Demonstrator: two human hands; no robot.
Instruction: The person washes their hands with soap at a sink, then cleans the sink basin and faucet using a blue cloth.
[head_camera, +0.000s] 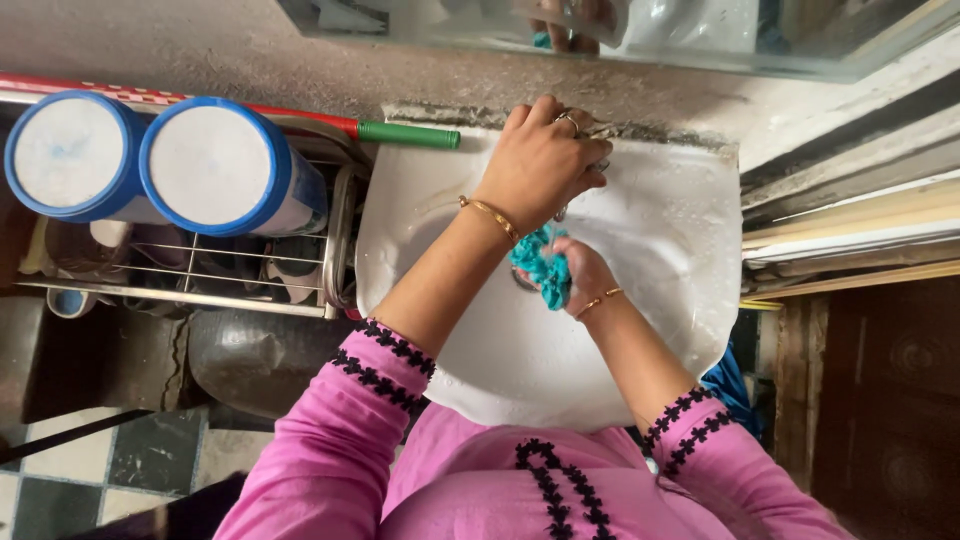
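Note:
My left hand (542, 160) reaches to the back of the white sink (680, 250) and closes around the tap, which is mostly hidden under my fingers. My right hand (583, 272) holds a crumpled teal cloth (543, 266) over the drain in the middle of the basin. Both wrists wear thin gold bangles, and a ring sits on my left hand. Pink sleeves with black trim cover my arms.
Two blue-rimmed round containers (215, 165) stand on a wire rack (200, 275) left of the sink. A red and green rod (400, 133) lies along the wall. A mirror (620, 30) hangs above. Wooden boards (850, 240) lean at the right; checked floor tiles (100, 470) lie below left.

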